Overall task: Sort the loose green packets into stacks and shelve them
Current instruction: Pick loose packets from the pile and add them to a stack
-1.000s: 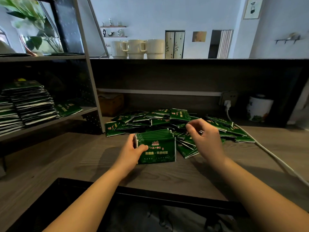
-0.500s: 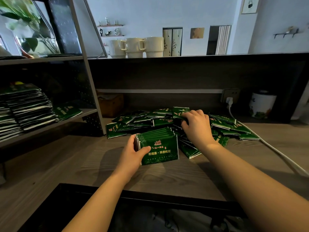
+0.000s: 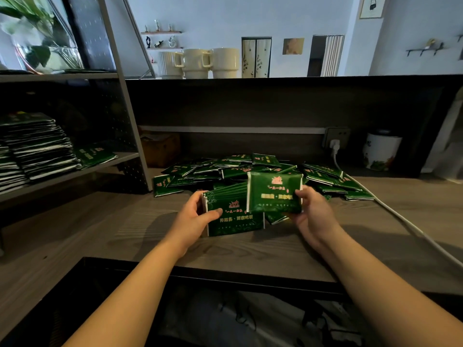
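My left hand (image 3: 194, 216) grips an upright stack of green packets (image 3: 234, 217) standing on its edge on the wooden counter (image 3: 100, 229), thumb across the front packet. My right hand (image 3: 312, 212) holds a single green packet (image 3: 274, 192) by its right edge, lifted just above and right of the stack, overlapping its top right corner. Behind both lies a loose pile of green packets (image 3: 213, 171) spread over the counter. On the left shelf (image 3: 105, 162) sit tall stacks of packets (image 3: 40, 146) and one low stack (image 3: 96, 156).
A white cable (image 3: 400, 219) runs from a wall socket (image 3: 335, 139) across the counter's right side. A white canister (image 3: 380, 151) stands at the back right, a brown box (image 3: 160, 150) at the back left. Mugs (image 3: 198, 62) line the upper ledge. A dark bin (image 3: 225, 309) opens below the counter edge.
My right hand reached into the loose pile, took one packet and brought it back toward the stack in my left hand. The left hand stayed on the stack.
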Tool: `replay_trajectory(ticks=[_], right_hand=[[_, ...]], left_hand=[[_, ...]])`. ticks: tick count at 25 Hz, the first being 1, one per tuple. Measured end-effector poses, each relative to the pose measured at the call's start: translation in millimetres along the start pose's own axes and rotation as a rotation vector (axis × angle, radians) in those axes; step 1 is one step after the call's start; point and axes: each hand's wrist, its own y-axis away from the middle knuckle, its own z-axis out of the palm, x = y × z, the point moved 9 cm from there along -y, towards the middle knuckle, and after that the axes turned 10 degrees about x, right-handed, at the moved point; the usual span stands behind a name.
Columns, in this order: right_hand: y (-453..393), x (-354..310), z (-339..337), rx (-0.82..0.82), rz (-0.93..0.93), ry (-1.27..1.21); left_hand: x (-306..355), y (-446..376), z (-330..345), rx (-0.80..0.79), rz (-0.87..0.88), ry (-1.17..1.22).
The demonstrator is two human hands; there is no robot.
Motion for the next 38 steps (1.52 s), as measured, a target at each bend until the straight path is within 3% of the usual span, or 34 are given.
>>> replay_trajectory(ticks=[2,5,7,13,20,25,28,32,34,38], right_hand=[[4,9,3,-0.023,-0.038,0.22],[11,2,10,-0.032,-0.297,0.641],[15,2,15,-0.075,-0.378,0.75],[19,11,25,-0.165,-0.424,0.891],[23,32,33,-0.365,-0.27,0.936],[33,37,38,-0.46,-0.246,0.968],[35,46,40,-0.524,-0.218,1.054],[28,33,37,-0.397,-0.239,0.848],[22,10,35,-0.263,-0.41,0.806],[10,-33,39,-0.059,-0.799,1.018]], left_hand=[[1,1,1,-0.006,-0.013,0.021],[2,2,-1,0.008,-0.039,0.072],[3,3,-1,0.016,-0.026,0.051],[3,5,6,-0.037,0.057,-0.144],[7,8,9,-0.091,0.053,-0.054],[-1,11,18,-0.169,0.028,-0.301],[-2,9,16,-0.14,0.016,-0.25],[-1,0,-3,0.011,-0.011,-0.103],[-2,-2,-9,0.066,-0.025,-0.058],[-6,-6,-16,0.14,0.006,-0.057]])
